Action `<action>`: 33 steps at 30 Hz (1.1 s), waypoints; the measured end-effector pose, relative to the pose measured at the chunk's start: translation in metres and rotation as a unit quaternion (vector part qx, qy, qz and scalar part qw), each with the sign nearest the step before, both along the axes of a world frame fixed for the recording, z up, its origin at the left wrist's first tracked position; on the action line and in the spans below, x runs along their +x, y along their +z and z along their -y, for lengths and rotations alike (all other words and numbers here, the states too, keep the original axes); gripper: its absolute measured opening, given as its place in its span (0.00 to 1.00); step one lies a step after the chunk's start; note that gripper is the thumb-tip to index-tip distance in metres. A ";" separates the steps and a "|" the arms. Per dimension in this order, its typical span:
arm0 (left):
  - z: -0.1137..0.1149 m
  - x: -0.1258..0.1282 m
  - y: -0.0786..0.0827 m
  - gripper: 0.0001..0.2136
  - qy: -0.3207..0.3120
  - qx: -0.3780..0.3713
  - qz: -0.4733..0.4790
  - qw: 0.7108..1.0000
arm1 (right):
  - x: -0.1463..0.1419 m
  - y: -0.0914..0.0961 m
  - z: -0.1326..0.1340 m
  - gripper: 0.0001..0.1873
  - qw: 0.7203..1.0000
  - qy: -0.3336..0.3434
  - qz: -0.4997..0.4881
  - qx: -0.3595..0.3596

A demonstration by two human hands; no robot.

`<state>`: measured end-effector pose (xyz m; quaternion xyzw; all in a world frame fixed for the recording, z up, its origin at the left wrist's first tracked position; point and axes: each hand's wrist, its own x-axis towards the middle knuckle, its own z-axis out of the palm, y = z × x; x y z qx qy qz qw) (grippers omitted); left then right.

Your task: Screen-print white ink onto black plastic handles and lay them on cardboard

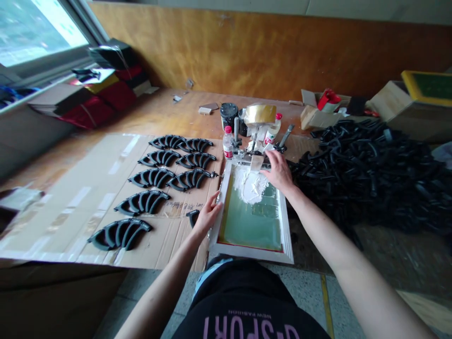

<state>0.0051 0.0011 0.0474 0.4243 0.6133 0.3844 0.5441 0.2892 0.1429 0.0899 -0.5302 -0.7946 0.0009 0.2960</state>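
Observation:
In front of me lies a silkscreen frame (287, 235), pale-edged with green mesh and thick white ink (251, 186) heaped at its far end. My left hand (208, 215) is at the frame's left edge, thumb over the rim and fingers curled beside it. A black curved piece (192, 217) shows next to that hand, partly hidden by it. My right hand (279, 172) is over the frame's far right corner, thumb and fingers apart. Close to its fingertips is a small beige scraper (257, 163) above the ink; firm contact does not show.
Black ribbed curved parts (141, 202) lie in rows on cardboard (70, 202) at left. A big heap of black parts (374, 174) is on the right. Behind the frame stand clamps (236, 134), red-capped bottles (228, 143), a dark tub (229, 115) and a tape roll (261, 114).

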 end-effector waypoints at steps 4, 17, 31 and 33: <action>-0.002 0.003 -0.023 0.32 -0.004 -0.004 -0.029 1.000 | -0.029 -0.010 -0.006 0.12 0.987 0.031 0.102 -0.121; 0.001 0.006 -0.022 0.32 0.012 -0.030 0.000 0.999 | -0.009 0.004 0.048 0.12 0.950 0.229 0.101 -0.185; 0.005 0.004 0.015 0.36 0.022 -0.023 0.035 0.999 | -0.016 0.011 0.010 0.26 0.990 0.089 0.053 -0.096; 0.005 0.003 0.035 0.32 0.018 -0.016 0.062 0.998 | -0.003 0.018 -0.011 0.30 0.996 0.021 0.048 -0.071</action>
